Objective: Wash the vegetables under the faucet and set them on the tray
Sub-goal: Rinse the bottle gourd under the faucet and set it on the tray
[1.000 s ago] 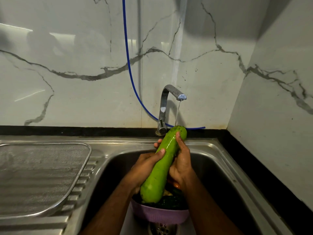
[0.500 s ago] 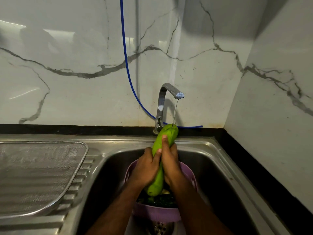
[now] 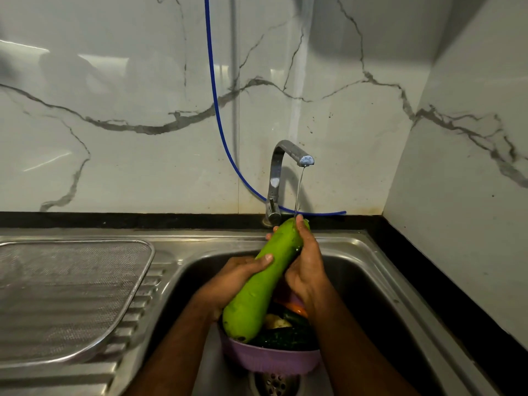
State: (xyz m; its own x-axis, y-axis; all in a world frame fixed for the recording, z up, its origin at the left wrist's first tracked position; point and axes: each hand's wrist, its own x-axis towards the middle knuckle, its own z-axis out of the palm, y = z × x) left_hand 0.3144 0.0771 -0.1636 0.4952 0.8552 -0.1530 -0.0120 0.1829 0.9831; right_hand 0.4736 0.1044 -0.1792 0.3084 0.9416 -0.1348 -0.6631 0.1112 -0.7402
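Note:
A long green bottle gourd [image 3: 258, 284] slants over the sink, its narrow end up under a thin stream from the chrome faucet [image 3: 281, 172]. My left hand [image 3: 234, 277] grips its middle from the left, thumb across the front. My right hand [image 3: 307, 264] wraps its upper part from the right, fingertips near the tip. The thick end hangs over a purple colander [image 3: 268, 360] holding dark greens, something orange and other vegetables. The metal mesh tray [image 3: 65, 295] lies on the drainboard at the left.
The steel sink basin [image 3: 371, 295] has a drain [image 3: 274, 384] just below the colander. A blue hose [image 3: 217, 110] runs down the marble wall behind the faucet. A marble side wall [image 3: 471, 224] stands close on the right, past a black counter edge.
The gourd has swung from near upright to slanted, its thick end nearer me and to the left. My right hand slid up toward the tip; my left hand shifted left along the middle.

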